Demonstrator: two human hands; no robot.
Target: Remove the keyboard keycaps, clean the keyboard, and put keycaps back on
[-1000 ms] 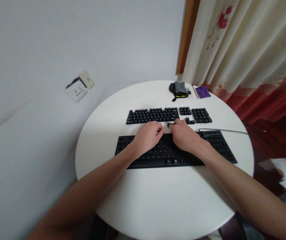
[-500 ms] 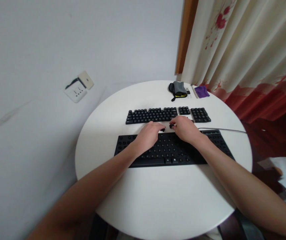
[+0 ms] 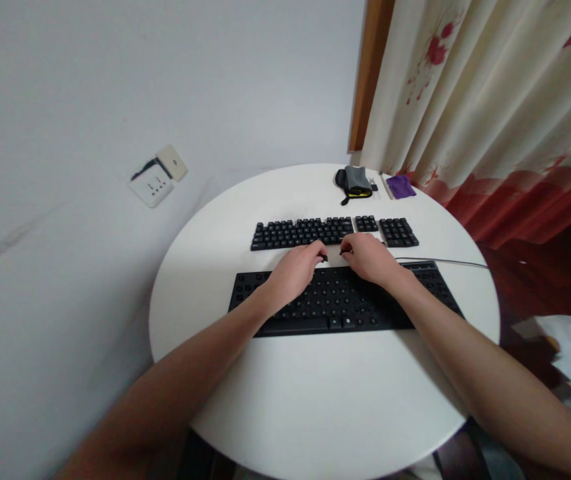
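Note:
A black keyboard base (image 3: 345,303) lies across a round white table (image 3: 315,400). Beyond it, several rows of loose black keycaps (image 3: 305,232) are laid out in keyboard order. My left hand (image 3: 295,270) rests over the base's top edge, fingers curled, pinching a small black keycap (image 3: 324,257) at its fingertips. My right hand (image 3: 370,257) sits just to the right, fingers also curled, pinching another small black keycap (image 3: 344,251). The two hands are close together but apart, between the base and the keycap rows.
A grey and black pouch (image 3: 352,182), a small tool and a purple cloth (image 3: 400,186) lie at the table's far edge. A cable (image 3: 440,261) runs right from the keyboard. A wall socket (image 3: 158,177) is at left, a flowered curtain (image 3: 490,120) at right.
Both hands stayed between the base and the keycap rows. The dark piece at my right fingertips now sits tighter in the pinch, and a keycap shows at my left fingertips. The view shifted slightly.

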